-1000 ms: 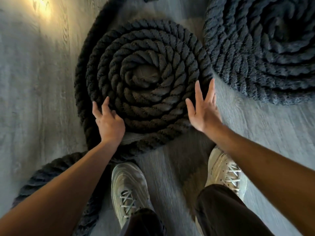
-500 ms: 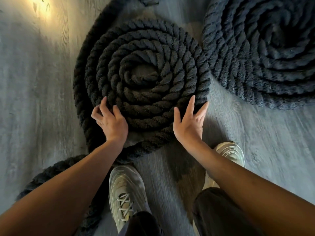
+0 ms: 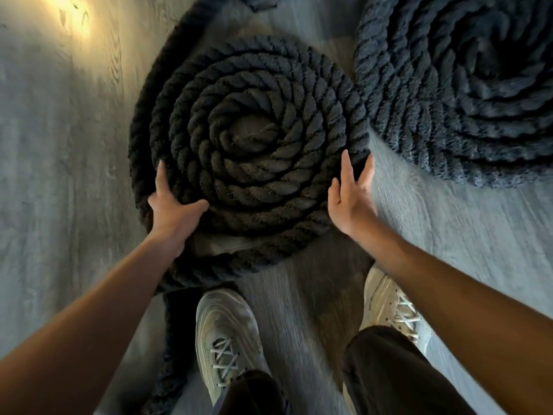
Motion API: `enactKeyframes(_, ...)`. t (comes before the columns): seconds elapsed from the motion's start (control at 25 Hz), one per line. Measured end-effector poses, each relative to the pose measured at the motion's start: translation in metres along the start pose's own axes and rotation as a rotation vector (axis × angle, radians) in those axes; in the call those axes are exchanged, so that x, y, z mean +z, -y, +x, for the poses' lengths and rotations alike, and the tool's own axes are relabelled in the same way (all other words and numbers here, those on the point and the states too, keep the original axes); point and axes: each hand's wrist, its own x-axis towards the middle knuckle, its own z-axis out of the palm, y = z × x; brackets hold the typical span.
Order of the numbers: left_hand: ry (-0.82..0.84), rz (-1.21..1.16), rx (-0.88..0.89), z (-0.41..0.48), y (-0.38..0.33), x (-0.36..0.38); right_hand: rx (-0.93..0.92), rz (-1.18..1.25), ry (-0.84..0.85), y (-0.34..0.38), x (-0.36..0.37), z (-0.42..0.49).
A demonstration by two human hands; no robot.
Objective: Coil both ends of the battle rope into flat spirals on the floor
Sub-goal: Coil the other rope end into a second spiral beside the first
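1. I see the near spiral [image 3: 254, 151] of the battle rope lying flat on the grey floor [image 3: 59, 175], filling the middle of the head view.
2. My left hand [image 3: 175, 209] lies on that spiral's edge at about 8 o'clock, fingers spread, index finger pointing up along the outer turns and thumb pressed across an inner turn; it presses on the rope and is not closed around it.
3. My right hand [image 3: 351, 196] is open with fingers straight, set against the spiral's outer edge at about 4 o'clock, its palm facing the rope; it grips nothing.
4. The outermost turn [image 3: 263, 259] sags loose at 6 o'clock, with a gap of floor showing between it and the tighter turns.
5. From about 7 o'clock the rope's tail [image 3: 170, 354] trails off toward the bottom edge, just beside my left shoe [image 3: 227, 333].
6. A second spiral [image 3: 466, 85] lies at 2 o'clock, close beside the first.
7. My right shoe [image 3: 392, 307] stands at 5 o'clock.
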Motion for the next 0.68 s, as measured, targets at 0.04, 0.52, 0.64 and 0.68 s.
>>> enactKeyframes(0.04, 0.036, -0.007, -0.075, -0.008, 0.001, 0.005, -0.013, -0.028, 0.037, -0.005, -0.012, 0.01)
enactKeyframes(0.52, 0.113, 0.094, -0.291, -0.032, 0.023, 0.002, 0.165, -0.006, -0.189, 0.001, 0.019, -0.044)
enactKeyframes(0.64, 0.036, 0.021, -0.211, -0.019, 0.019, -0.001, 0.158, 0.009, -0.131, 0.008, 0.046, -0.078)
enactKeyframes(0.68, 0.016, 0.033, -0.176, -0.019, 0.019, 0.0, 0.148, -0.016, -0.12, 0.006, 0.045, -0.078)
